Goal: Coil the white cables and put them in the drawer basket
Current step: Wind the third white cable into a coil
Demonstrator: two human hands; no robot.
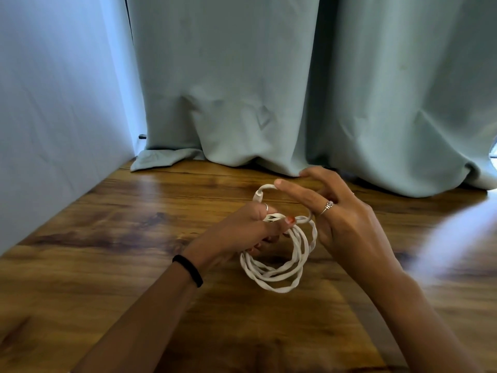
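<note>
A white cable [279,267] hangs in several loops above the wooden table [107,238]. My left hand [242,230] grips the top of the coil, thumb pressed over the strands. The cable's free end with its plug arcs up from that grip and back toward my right hand [338,219]. My right hand is to the right of the coil with its upper fingers stretched out over the free end; the strand passes under them, and the contact there is hidden. No drawer basket is in view.
A pale green curtain [295,90] hangs along the table's far edge and bunches onto the wood. A light blue wall [53,103] closes the left side. A blurred white shape [457,238] lies at the right edge.
</note>
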